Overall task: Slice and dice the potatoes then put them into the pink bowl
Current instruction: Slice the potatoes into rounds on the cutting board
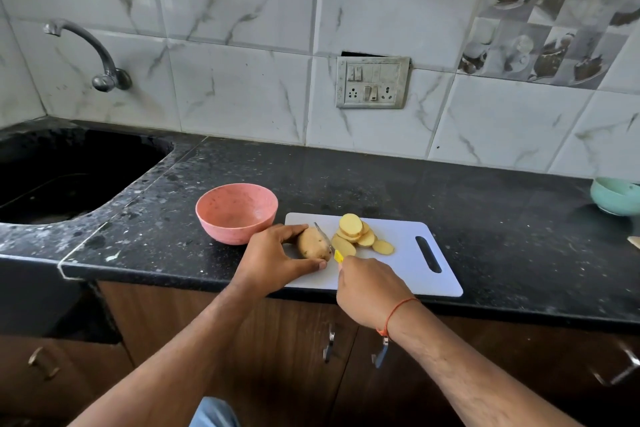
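On the white cutting board, my left hand had its fingers and thumb curled round the uncut half of the potato, pinning it flat near the board's left end. My right hand was wrapped tight round the yellow handle of a small knife, only a sliver of handle showing past the knuckles, and the blade stood at the potato's cut face, tip pointing away from me. An orange thread sat on that wrist.

Just beyond the blade, the potato slices lay in a loose overlapping pile, one round propped on top, a couple slid off toward the board's handle slot.

So I judged we were mid-slicing: roughly half the potato done, no dicing started, and the pink bowl stood just beside the board's far left corner with nothing in it. Next move, as I read it, called for a straight press down through the potato, left fingertips kept back from the edge, since they sat close to the blade.

No brand, label or readable writing showed on knife, board or bowl.
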`<state>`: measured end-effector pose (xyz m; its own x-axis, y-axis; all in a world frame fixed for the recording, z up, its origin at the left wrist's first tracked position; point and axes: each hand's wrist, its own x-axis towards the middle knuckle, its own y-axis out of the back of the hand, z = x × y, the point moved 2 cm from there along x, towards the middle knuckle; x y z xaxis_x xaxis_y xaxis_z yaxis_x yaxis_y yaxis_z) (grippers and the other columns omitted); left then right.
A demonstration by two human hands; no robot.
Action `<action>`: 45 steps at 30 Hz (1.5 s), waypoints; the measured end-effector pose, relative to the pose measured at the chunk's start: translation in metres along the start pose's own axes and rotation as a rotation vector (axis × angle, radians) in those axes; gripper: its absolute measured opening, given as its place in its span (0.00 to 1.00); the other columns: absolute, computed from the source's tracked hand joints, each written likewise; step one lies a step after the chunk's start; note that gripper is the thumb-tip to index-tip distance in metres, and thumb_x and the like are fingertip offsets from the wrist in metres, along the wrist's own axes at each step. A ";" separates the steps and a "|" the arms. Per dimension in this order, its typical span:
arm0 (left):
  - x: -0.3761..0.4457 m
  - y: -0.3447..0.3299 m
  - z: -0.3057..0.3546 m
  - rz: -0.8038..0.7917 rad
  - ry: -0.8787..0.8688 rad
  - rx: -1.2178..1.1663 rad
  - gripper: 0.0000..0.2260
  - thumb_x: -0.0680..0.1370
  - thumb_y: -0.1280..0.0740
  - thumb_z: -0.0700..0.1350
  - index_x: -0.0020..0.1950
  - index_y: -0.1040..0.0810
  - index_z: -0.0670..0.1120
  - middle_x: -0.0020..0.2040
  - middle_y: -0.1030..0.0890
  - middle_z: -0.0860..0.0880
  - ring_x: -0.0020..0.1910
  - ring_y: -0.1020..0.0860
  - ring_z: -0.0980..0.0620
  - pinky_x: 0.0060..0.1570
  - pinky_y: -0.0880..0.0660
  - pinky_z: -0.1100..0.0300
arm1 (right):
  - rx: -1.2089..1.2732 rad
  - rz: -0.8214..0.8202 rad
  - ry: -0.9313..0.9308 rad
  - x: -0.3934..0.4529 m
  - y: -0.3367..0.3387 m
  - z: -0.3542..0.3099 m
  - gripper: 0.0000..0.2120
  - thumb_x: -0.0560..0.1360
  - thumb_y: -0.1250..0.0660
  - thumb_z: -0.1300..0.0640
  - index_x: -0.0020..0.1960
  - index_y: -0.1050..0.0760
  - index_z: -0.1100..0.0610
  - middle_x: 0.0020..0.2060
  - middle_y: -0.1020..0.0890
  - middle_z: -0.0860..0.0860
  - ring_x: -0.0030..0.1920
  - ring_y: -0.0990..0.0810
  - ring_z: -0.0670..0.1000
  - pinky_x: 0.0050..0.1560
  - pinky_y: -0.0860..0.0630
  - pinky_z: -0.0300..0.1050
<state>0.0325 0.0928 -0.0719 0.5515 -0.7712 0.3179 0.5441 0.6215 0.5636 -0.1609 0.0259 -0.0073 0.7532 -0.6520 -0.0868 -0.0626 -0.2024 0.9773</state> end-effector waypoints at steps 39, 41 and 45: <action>0.006 -0.001 -0.005 -0.026 -0.060 0.032 0.37 0.67 0.17 0.61 0.73 0.20 0.52 0.63 0.18 0.61 0.60 0.21 0.66 0.59 0.28 0.72 | 0.096 -0.112 -0.015 0.018 -0.009 0.007 0.10 0.83 0.42 0.55 0.43 0.28 0.54 0.38 0.23 0.53 0.41 0.22 0.53 0.35 0.31 0.46; 0.005 -0.001 -0.005 -0.029 -0.061 0.035 0.37 0.67 0.17 0.61 0.74 0.20 0.52 0.64 0.19 0.61 0.61 0.21 0.65 0.59 0.28 0.72 | 0.109 -0.109 -0.029 0.010 -0.012 0.011 0.10 0.83 0.42 0.54 0.45 0.28 0.53 0.39 0.22 0.52 0.42 0.21 0.52 0.36 0.30 0.45; 0.004 0.000 -0.006 -0.022 -0.058 0.042 0.36 0.68 0.17 0.61 0.74 0.20 0.51 0.63 0.18 0.62 0.60 0.21 0.66 0.58 0.28 0.72 | 0.067 -0.129 -0.033 0.031 -0.008 0.006 0.10 0.82 0.42 0.56 0.51 0.23 0.58 0.46 0.20 0.56 0.46 0.21 0.57 0.45 0.26 0.49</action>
<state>0.0386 0.0902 -0.0748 0.5012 -0.7921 0.3483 0.5282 0.5989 0.6019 -0.1415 0.0031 -0.0194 0.7362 -0.6408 -0.2178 -0.0112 -0.3334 0.9427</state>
